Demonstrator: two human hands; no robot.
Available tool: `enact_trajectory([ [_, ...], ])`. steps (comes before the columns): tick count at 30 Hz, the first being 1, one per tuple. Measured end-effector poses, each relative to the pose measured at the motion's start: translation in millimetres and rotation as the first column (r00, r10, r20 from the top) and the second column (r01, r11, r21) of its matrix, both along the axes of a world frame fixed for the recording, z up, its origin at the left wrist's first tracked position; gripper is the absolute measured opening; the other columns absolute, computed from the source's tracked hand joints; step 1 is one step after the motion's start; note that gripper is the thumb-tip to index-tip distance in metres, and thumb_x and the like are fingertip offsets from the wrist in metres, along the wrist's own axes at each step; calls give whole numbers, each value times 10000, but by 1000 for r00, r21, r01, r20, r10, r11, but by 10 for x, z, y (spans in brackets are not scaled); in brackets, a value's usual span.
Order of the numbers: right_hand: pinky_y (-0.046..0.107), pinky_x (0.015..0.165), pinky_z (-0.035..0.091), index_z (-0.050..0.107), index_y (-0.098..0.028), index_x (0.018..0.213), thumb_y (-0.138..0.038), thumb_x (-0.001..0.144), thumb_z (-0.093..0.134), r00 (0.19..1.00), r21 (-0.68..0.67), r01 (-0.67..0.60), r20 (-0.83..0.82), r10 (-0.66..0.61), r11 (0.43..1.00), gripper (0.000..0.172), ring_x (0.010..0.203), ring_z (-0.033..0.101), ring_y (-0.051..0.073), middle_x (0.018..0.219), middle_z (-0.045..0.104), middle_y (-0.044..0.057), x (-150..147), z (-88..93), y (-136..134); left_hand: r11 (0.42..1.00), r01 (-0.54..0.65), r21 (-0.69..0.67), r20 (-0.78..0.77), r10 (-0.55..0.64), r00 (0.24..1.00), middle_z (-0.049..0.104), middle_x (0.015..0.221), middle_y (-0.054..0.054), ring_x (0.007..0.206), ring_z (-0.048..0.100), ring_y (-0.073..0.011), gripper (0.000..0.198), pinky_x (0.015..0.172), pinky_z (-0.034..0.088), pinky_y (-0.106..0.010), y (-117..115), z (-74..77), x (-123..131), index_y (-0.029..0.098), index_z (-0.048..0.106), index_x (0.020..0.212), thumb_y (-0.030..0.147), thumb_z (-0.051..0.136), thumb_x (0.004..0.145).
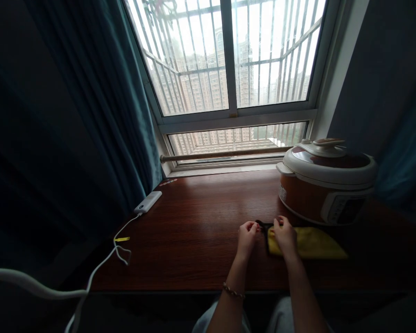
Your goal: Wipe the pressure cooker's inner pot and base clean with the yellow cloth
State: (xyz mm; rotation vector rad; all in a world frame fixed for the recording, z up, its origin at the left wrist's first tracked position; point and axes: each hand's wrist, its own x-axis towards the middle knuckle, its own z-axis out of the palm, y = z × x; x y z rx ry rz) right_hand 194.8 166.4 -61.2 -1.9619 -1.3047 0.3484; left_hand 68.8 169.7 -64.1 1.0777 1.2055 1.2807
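A flat yellow cloth piece (319, 243) with a dark edging lies on the table, its far end rounded to a taper on the right. From its upper left corner a dark loop or cord (261, 224) sticks out. My left hand (247, 237) is closed in a pinch on that loop, just left of the cloth. Over the cloth's left part, my right hand (284, 237) has its fingers curled and closed at the dark upper edge. Exactly what its fingertips grip is partly hidden.
An orange and white electric cooker (327, 185) stands at the back right, close behind the cloth. On the left, a white power bank (148, 202) lies with a white cable (102, 266) running off the table (180, 249). A blue curtain (125, 106) hangs beside the window.
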Motion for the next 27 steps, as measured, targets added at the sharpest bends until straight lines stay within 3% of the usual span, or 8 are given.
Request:
enact_trajectory([
  [4,290,730,418,616,-117,988,-292,804,388,996,122,8,-92,3,993,341,730,605,201,985,637,128,-40,-2,47,998,12,62,-91,-6,996,655,728,-75,715,590,-206,168,686,408,-292,-56,32,13,172,661,691,330,601,701],
  [9,283,707,415,632,-140,955,-301,804,401,997,35,-5,-72,7,999,320,787,613,219,898,665,120,-7,-53,44,973,157,170,-236,-115,965,654,845,-79,843,564,-236,118,804,389,-319,-204,72,72,214,681,754,294,622,690],
  [13,275,691,419,634,-148,907,-287,810,406,996,-27,-72,-52,71,997,284,826,618,225,857,674,115,-11,-112,53,936,284,207,-487,-154,860,632,896,-94,901,541,-255,74,868,363,-347,-269,39,84,219,663,710,261,604,694],
  [17,274,661,420,642,-149,818,-269,799,435,990,-57,-138,-36,137,989,240,779,626,226,820,680,111,-49,-162,65,966,205,155,-617,-67,784,612,859,-108,873,544,-264,139,849,364,-371,-249,1,65,211,639,646,271,551,736],
  [19,270,644,421,642,-151,813,-276,804,439,988,-57,-150,-45,148,987,238,748,629,219,812,682,106,-66,-172,69,984,92,153,-673,35,738,597,852,-134,881,533,-294,190,848,348,-417,-234,-3,42,190,644,673,283,508,767],
  [23,252,632,425,640,-153,834,-282,814,446,983,-50,-178,-62,175,983,233,718,634,197,816,685,94,-100,-174,83,955,-184,232,-821,293,489,574,915,-203,996,467,-382,237,872,301,-504,-227,9,2,115,661,829,292,517,763],
  [25,246,634,427,641,-152,835,-275,812,454,980,-48,-192,-66,188,980,225,716,637,191,814,686,92,-122,-176,92,943,-201,265,-860,325,394,554,1017,-230,1068,423,-400,299,898,290,-516,-231,3,16,86,648,935,298,532,759],
  [27,239,637,429,644,-150,838,-263,808,460,978,-47,-202,-69,198,978,218,719,640,187,812,687,90,-143,-177,99,953,-159,256,-891,297,345,513,1150,-224,1133,388,-390,378,931,281,-517,-234,-23,59,104,608,1074,324,520,779],
])
